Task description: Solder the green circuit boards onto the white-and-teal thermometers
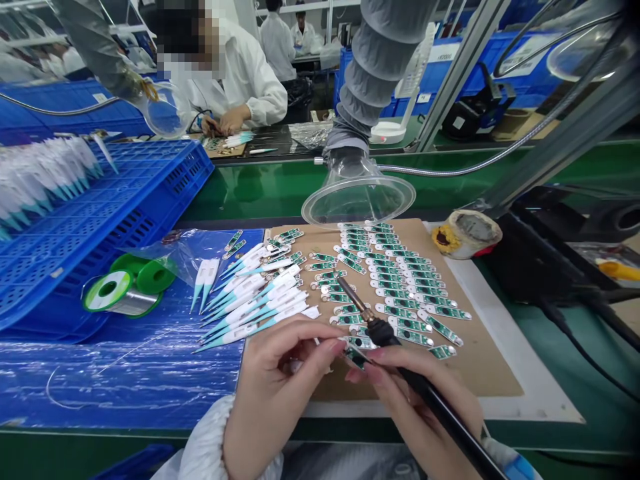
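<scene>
A small green circuit board (356, 358) with a black dot is pinched near the front edge of the cardboard sheet. My left hand (287, 380) has thumb and forefinger closed on its left end. My right hand (430, 400) grips a soldering iron (400, 353), whose tip points up and away to the left, above the boards. Thumb and fingertips of that hand also touch the right end of the pinched board. Many similar boards (395, 291) lie in rows on the cardboard (485, 360). White and teal digital thermometers (270, 303) lie in a pile beyond my left hand.
Solder spools (117, 293) stand left beside a blue crate (165, 173) with more thermometers. A clear fume hood (359, 203) hangs over the board rows. A stained round holder (467, 233) sits back right. Across the green partition, a person in white (240, 73) handles parts.
</scene>
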`<state>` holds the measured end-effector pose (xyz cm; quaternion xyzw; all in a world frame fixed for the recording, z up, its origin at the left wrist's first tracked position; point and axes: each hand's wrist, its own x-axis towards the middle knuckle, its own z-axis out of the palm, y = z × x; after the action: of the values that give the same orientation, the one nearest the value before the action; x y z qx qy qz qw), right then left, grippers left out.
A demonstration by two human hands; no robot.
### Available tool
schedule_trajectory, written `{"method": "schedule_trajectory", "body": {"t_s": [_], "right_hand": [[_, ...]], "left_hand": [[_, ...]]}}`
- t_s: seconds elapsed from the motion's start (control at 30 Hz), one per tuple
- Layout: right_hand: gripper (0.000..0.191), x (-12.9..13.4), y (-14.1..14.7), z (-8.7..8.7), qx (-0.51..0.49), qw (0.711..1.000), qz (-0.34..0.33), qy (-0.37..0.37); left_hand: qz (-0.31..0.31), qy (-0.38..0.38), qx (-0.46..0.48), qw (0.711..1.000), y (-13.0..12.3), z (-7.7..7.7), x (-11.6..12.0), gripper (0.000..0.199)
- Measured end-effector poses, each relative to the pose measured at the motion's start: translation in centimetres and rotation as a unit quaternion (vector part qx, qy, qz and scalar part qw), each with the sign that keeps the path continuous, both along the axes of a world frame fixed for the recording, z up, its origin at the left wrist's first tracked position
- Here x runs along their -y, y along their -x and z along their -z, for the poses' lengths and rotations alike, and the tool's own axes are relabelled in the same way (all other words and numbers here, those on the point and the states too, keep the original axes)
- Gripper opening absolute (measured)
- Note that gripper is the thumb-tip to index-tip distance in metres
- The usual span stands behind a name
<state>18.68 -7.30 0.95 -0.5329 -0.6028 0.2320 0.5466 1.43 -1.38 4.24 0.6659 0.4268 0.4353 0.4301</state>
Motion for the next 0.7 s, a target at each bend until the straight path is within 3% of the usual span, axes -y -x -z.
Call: {"method": "schedule_trajectory", "body": {"t_s": [0.07,0.13,0.3,0.37,0.47,0.57,0.7], "right_hand": [[0.019,-0.1,0.1,-0.1,0.007,1.000,0.002,-0.004],[0.014,-0.4,0.3,-0.3,0.015,0.999,0.048,-0.009],[0.005,-0.6,0.6,-0.6,0.055,0.990,0.122,-0.033],[0.006,-0.5,0.7,-0.5,0.046,0.993,0.111,-0.019],[0.008,-0.2,0.7,-0.5,0.024,0.997,0.078,-0.006],[0.010,0.0,0.7,-0.4,0.015,0.997,0.070,0.000],[0.013,-0.1,0.7,-0.4,0.000,0.999,0.050,-0.007]], "left_hand": [[-0.025,-0.034,-0.013,0.999,-0.1,-0.1,0.4,0.014],[-0.045,-0.067,-0.019,0.997,-0.4,0.0,1.2,0.020],[-0.040,-0.117,-0.029,0.992,-0.8,0.8,2.9,0.027],[-0.045,-0.091,-0.005,0.995,-0.5,0.6,2.5,0.028],[-0.004,-0.042,0.013,0.999,-0.2,0.0,1.2,0.021],[0.033,-0.028,0.020,0.999,-0.3,-0.4,0.1,0.016],[0.038,-0.012,0.028,0.999,-0.3,-0.2,-0.2,0.014]]}}
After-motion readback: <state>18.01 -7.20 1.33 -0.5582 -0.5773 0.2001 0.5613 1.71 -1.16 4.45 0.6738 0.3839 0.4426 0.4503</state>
